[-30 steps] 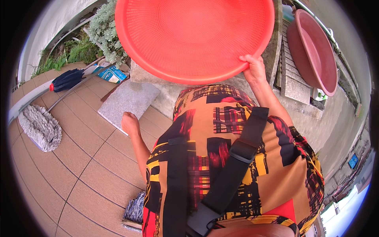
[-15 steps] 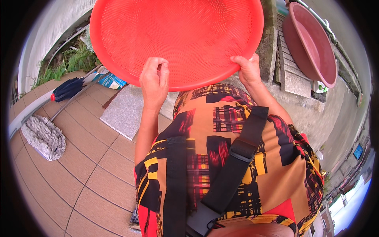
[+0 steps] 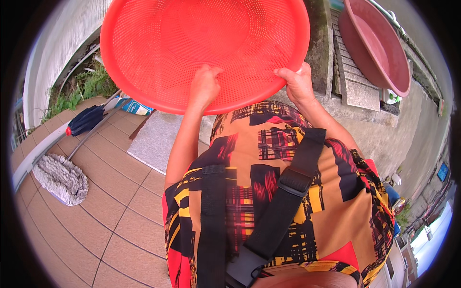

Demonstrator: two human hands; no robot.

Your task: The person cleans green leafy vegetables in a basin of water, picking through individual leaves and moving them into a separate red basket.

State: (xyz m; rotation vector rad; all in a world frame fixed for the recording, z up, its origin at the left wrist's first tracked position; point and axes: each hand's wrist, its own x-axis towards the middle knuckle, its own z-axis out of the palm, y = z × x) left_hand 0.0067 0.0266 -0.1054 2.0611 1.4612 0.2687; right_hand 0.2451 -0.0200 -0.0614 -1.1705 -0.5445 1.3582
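A wide red plastic strainer basket [image 3: 206,29], round and full of small holes, is held tilted in front of my body. My right hand [image 3: 298,85] grips its near right rim, with the thumb lying over the inner side. Over the near inside wall, left of the middle, is my left hand [image 3: 205,89]. Its fingers are curled together against or just above the mesh. Whatever they hold, if anything, is hidden. The basket's far edge runs out of view at the top.
A large dull-red tub [image 3: 379,43] leans on a slatted ledge [image 3: 353,77] at the right. To the left are a grey mop head [image 3: 60,178], a folded dark blue umbrella [image 3: 86,121] and a blue-and-white packet [image 3: 136,107]. A grey stone slab [image 3: 156,141] lies on the brown tiles.
My left hand has moved right and slightly farther in over the mesh, fingers still curled. The basket has shifted a little to the left; my right hand keeps its hold on the rim.
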